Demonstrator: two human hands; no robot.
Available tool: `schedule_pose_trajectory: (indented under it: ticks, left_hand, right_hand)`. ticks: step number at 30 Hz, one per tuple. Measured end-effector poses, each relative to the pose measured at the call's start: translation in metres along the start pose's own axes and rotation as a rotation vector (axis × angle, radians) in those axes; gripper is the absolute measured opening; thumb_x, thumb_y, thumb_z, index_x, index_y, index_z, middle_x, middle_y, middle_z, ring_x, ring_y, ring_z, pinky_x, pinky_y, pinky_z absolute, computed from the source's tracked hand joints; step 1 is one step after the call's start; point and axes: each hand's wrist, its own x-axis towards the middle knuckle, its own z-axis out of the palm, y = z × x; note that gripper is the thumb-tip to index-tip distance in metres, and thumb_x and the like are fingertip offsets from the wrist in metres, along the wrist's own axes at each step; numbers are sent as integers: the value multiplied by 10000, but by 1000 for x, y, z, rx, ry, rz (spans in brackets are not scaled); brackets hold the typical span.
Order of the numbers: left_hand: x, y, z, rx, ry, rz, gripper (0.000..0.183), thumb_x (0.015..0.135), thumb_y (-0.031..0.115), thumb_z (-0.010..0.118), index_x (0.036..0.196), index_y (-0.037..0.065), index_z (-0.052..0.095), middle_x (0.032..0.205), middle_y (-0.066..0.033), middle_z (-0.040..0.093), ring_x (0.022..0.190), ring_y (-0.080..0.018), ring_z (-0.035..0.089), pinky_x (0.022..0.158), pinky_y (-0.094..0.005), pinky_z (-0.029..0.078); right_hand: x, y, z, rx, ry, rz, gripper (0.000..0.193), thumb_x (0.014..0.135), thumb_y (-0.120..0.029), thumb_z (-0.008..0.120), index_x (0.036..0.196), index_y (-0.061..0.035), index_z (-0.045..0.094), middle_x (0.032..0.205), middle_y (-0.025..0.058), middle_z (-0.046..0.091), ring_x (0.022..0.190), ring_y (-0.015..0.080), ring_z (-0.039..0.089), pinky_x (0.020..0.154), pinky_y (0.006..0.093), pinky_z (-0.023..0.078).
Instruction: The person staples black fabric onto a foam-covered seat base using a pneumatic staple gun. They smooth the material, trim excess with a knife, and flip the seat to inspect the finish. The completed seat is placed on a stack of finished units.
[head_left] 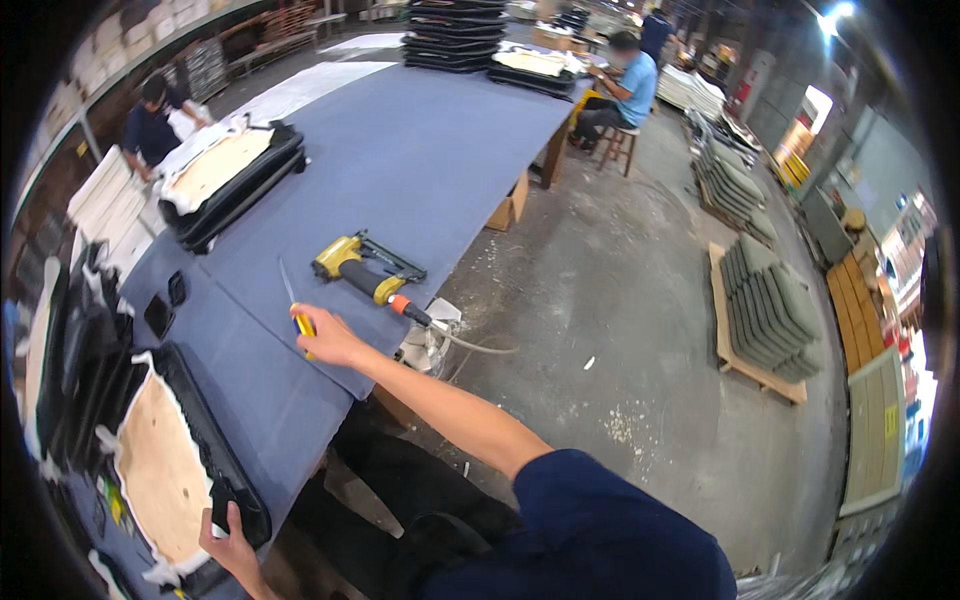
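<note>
In my right hand (335, 340) is a screwdriver (303, 322) with a yellow and black handle, its thin blade pointing away over the blue-grey table. My left hand (235, 550) grips the near edge of a black seat cushion (160, 460), which lies underside up at the table's left. Bare wood shows in the middle of that cushion, with white fabric bunched around it. Beyond my right hand rests a yellow and black staple gun (365, 270), joined to an air hose (470, 345) by an orange fitting.
Another upturned cushion (220, 180) sits farther up the table (400, 150), beside a co-worker (160, 125). Black cushions (455, 35) are stacked at the far end, near a person seated on a stool (620, 145). Grey cushions (765, 305) stand on a floor pallet at right.
</note>
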Motion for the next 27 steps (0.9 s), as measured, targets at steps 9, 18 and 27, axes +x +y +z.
schedule_pose_trajectory:
  ticks: [9, 18, 27]
  left_hand:
    - [41, 16, 24, -66, -160, -49, 264, 984, 169, 758, 1032, -38, 600, 979, -100, 569, 898, -174, 533, 795, -322, 450]
    - [53, -19, 5, 81, 62, 482, 494, 804, 130, 869, 1226, 23, 636, 1475, -206, 532, 1453, -433, 388, 1199, -567, 300]
    - [78, -39, 1, -209, -230, 291, 428, 871, 282, 835, 1214, 52, 725, 1337, -123, 701, 1433, -315, 524, 1295, -529, 223]
  right_hand:
    - [-197, -32, 8, 923, -334, 175, 884, 907, 69, 581, 1663, -145, 176, 1092, 80, 569, 800, 169, 635, 676, 307, 527]
    - [-250, -47, 40, 378, -211, 333, 447, 1073, -235, 621, 1470, -35, 578, 969, 15, 660, 778, 57, 566, 710, 253, 492]
    - [-268, -100, 5, -343, -198, -12, 388, 895, -46, 761, 1277, 13, 727, 988, 169, 765, 857, 199, 719, 806, 321, 547]
